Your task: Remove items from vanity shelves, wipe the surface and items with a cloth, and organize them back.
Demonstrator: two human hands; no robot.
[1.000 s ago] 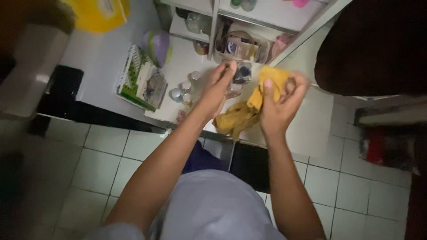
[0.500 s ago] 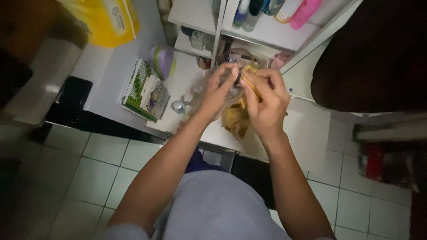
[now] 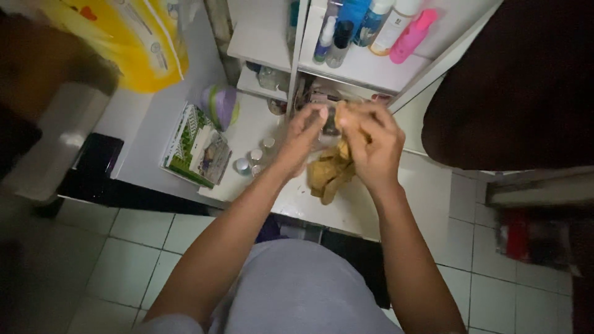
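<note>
Gripping a crumpled mustard-yellow cloth (image 3: 331, 170), the right hand (image 3: 368, 145) has its fingers curled tight around the upper part of the fabric, while the loose rest of it hangs down and touches the white countertop (image 3: 371, 204) just below. The left hand (image 3: 303, 133) sits right beside it, fingers bent around a small dark-capped clear glass jar (image 3: 328, 124); the two hands meet over the jar, and the cloth presses against it. How much of the jar the left hand encloses is hard to tell in the dim light.

To the left of the hands, several small clear bottles with pale caps (image 3: 253, 159) stand close together on the countertop. Further left lies a green-and-white printed cardboard box (image 3: 195, 145), with a purple-and-green rounded plastic container (image 3: 221, 105) just behind it. A yellow plastic bag (image 3: 133, 37) fills the upper left corner. Above the hands, a white shelf (image 3: 371, 68) carries upright bottles, among them a pink one (image 3: 411, 28) and a blue one (image 3: 371, 18).
</note>
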